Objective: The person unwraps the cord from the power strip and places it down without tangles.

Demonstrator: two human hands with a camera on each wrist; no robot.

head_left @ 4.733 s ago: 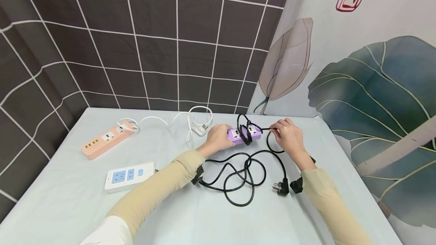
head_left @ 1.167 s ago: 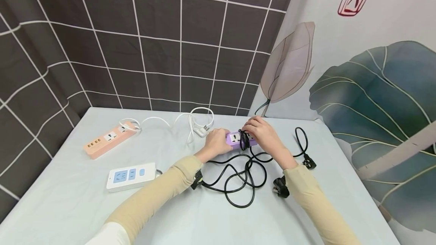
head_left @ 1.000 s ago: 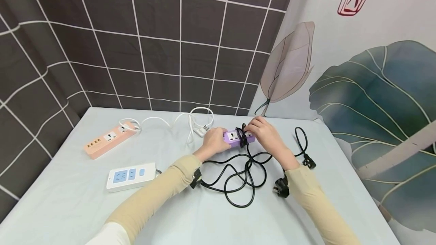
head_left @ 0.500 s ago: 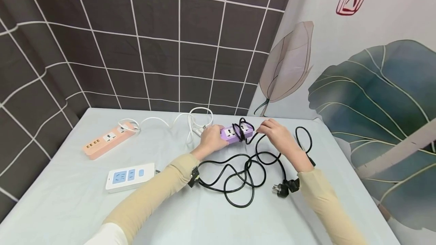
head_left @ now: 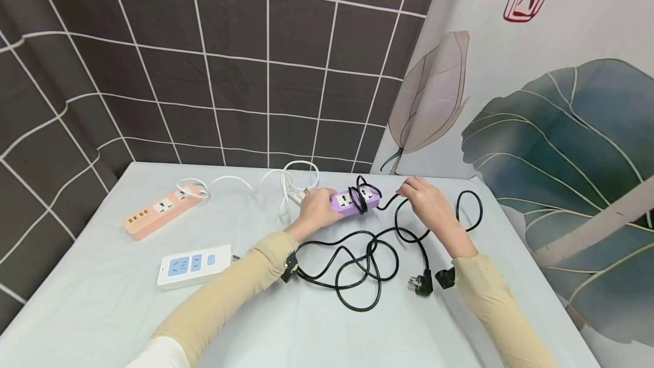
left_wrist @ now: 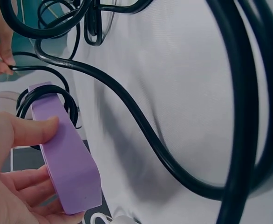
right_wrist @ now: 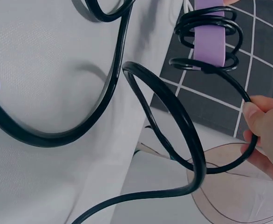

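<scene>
A purple power strip (left_wrist: 73, 158) is held at its left end by my left hand (head_left: 318, 209), thumb on one side and fingers on the other. Several turns of its black cord (right_wrist: 185, 121) loop loosely around the strip's middle. To the right, my right hand (head_left: 428, 203) pinches that cord between thumb and fingers, a short way off the strip's right end. From there the cord hangs in a loop and spreads in tangled curves over the table. A black plug (head_left: 421, 283) with metal pins lies near the right forearm.
An orange power strip (head_left: 162, 209) with a white cord (head_left: 232, 176) lies at the back left; its white plug is partly behind the left hand. A white power strip (head_left: 195, 267) with blue sockets sits at front left. Dark gridded cloth (head_left: 230, 90) hangs behind the table.
My right hand went in to the purple strip, then drew back right with the cord between its fingers. The strip has shifted slightly left and tilted, and the cord loop at right has moved.
</scene>
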